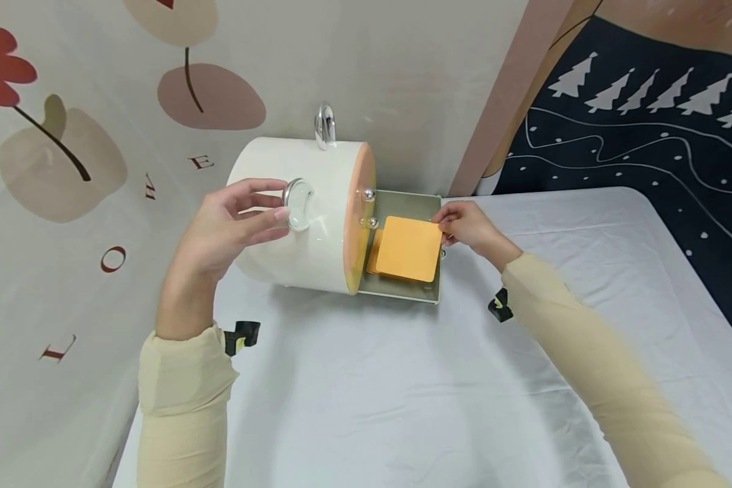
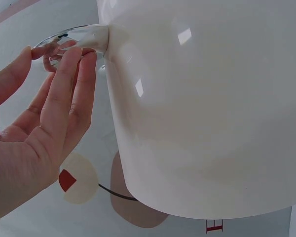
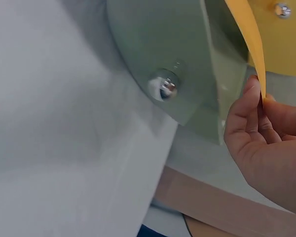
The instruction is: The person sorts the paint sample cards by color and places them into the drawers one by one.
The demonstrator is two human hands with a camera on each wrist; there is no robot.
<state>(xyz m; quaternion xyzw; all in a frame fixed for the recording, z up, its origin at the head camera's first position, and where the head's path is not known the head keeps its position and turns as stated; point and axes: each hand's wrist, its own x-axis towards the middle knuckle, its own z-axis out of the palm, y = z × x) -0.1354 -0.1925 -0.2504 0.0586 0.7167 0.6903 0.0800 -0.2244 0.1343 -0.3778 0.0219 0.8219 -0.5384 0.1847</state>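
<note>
A white cylindrical drawer box (image 1: 299, 257) lies on the table, its orange-and-yellow front facing right. My left hand (image 1: 234, 220) holds a shiny chrome handle (image 1: 288, 203) on the box's side, with thumb and fingertips about it; the left wrist view shows this handle (image 2: 74, 33) close up. An olive-green drawer (image 1: 402, 202) stands pulled out at the box's right end. Over it, my right hand (image 1: 471, 227) pinches a thin orange square card (image 1: 409, 247) with rounded corners by its edge. Another orange card (image 1: 373, 261) is partly hidden beneath it.
A second chrome handle (image 1: 325, 125) rises from the box's top. Round chrome knobs (image 1: 369, 195) sit on the box's front, and another knob (image 3: 163, 86) is on the drawer's face. A white cloth (image 1: 366, 393) covers the table. Printed hangings stand behind.
</note>
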